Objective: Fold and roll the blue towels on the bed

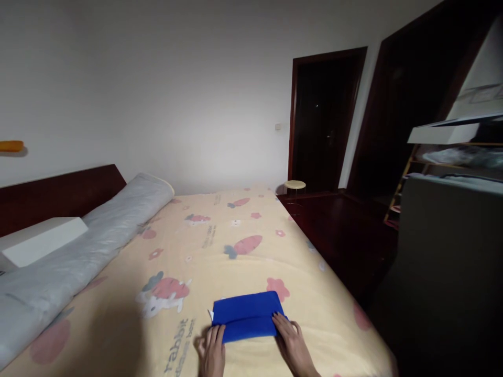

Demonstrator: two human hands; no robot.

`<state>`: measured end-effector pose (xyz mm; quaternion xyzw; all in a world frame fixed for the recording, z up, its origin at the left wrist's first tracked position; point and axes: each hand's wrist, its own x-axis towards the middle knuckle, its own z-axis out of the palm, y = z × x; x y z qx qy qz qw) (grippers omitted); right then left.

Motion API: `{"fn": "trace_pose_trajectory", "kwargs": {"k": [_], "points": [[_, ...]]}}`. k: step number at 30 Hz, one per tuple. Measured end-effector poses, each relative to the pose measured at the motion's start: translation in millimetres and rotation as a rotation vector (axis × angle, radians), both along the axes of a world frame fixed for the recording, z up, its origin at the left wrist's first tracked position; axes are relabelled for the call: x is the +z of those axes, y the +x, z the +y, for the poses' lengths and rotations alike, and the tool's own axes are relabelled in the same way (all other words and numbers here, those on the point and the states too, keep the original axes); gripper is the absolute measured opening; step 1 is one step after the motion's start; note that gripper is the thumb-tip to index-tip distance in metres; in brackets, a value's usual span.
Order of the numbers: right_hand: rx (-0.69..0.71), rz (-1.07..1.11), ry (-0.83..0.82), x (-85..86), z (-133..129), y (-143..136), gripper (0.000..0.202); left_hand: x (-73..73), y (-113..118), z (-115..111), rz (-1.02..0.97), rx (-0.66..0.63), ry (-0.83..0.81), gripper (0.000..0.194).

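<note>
A folded blue cloth (248, 311) lies on the near part of the bed, with a crease running across it and a small white tag at its left edge. My left hand (214, 345) grips its near left corner, fingers bent over the edge. At the right side, my right hand (291, 339) has its fingertips on top of the cloth, closed around that edge. The undersides of both grips are hidden. Beneath the cloth spreads a yellow bedsheet (220, 267) printed with carrots, rabbits and flowers.
Along the left lies a grey rolled quilt (98, 238) with a white box (45, 238) on it, before a dark headboard (78, 180). A round stool (294, 185) stands beyond the bed. On the right are a dark cabinet (448, 262) and a loaded shelf (444, 135).
</note>
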<state>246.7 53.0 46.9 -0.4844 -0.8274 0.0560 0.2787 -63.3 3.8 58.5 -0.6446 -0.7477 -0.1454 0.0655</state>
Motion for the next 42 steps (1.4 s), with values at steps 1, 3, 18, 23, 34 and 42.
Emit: {"fn": "trace_pose_trajectory", "kwargs": {"k": [1,3,18,23,34,42], "points": [[-0.007,-0.005,-0.007,2.5,-1,0,0.048,-1.2,-1,0,-0.011,-0.004,0.000,0.054],[-0.020,-0.004,-0.027,11.9,-6,-1,0.047,-4.0,-3,-2,-0.025,-0.002,0.007,0.055],[-0.160,-0.148,-0.292,73.7,-16,-41,0.037,48.9,27,-10,-0.156,0.050,-0.403,0.060],[0.085,-0.088,-0.375,64.2,-29,-73,0.052,33.1,66,-10,-0.241,-0.268,-0.430,0.071],[0.136,-0.001,-0.399,67.9,-13,-20,0.058,59.8,12,-10,-0.334,-0.191,-0.371,0.049],[-0.045,0.282,-0.508,40.0,4,24,0.057,28.6,-42,-25,-0.721,-0.113,-0.169,0.046]]}}
